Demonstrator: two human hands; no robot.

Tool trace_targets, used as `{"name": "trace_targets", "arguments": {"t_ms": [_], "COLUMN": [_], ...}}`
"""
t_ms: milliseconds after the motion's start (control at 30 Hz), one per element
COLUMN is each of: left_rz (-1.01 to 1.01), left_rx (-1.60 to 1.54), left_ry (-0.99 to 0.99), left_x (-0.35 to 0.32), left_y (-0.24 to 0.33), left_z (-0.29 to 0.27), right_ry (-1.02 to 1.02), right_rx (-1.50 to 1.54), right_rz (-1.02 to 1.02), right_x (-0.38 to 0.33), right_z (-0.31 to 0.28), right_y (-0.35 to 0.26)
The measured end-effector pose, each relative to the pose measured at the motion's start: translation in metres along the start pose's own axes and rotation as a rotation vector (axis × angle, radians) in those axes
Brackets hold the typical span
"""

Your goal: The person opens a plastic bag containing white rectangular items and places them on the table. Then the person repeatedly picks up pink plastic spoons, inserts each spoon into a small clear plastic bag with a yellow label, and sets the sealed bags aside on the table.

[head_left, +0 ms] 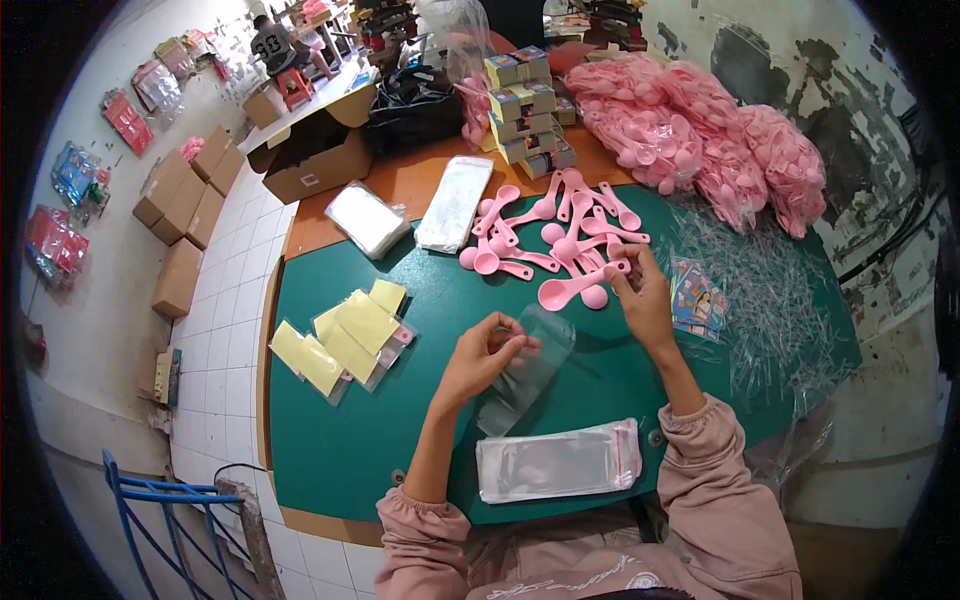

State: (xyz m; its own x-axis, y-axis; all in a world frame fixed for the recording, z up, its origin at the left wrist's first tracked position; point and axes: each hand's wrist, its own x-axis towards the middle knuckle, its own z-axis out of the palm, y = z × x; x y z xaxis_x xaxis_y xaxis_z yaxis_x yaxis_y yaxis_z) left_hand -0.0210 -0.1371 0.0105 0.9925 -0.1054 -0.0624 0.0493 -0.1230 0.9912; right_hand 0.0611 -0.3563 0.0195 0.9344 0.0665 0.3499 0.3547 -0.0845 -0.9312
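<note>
A pink measuring spoon (557, 293) is pinched by its handle in my right hand (645, 300), its bowl pointing left. My left hand (485, 358) grips a clear plastic bag (507, 398) between thumb and fingers, just left of the spoon's bowl. Beyond both hands lies a loose pile of pink spoons (513, 226). Closer to my body is a flat stack of clear bags (558, 464). To the left, several packed bags with yellow cards (352, 333) overlap. Colourful printed cards (697, 300) rest to the right of my right hand.
A heap of clear plastic strips (775, 325) covers the right of the green table (420, 450). Behind stand large bags of pink spoons (690, 140), stacked card bundles (522, 110), white packs (455, 203) and an open cardboard box (315, 165). A person (280, 48) sits far back left.
</note>
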Motion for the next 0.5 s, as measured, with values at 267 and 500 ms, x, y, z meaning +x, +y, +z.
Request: {"name": "trace_targets", "arguments": {"t_ms": [267,500], "left_rz": [-0.129,-0.117], "left_rx": [-0.225,-0.215], "left_ry": [0.002,-0.025], "left_x": [0.000,0.002], "left_y": [0.007,0.006], "left_z": [-0.001,0.004], "right_ry": [-0.012,0.017], "right_rx": [0.012,0.055], "right_rz": [0.021,-0.007], "right_x": [-0.002,-0.013], "right_z": [0.000,0.012], "right_y": [-0.002,-0.020]}}
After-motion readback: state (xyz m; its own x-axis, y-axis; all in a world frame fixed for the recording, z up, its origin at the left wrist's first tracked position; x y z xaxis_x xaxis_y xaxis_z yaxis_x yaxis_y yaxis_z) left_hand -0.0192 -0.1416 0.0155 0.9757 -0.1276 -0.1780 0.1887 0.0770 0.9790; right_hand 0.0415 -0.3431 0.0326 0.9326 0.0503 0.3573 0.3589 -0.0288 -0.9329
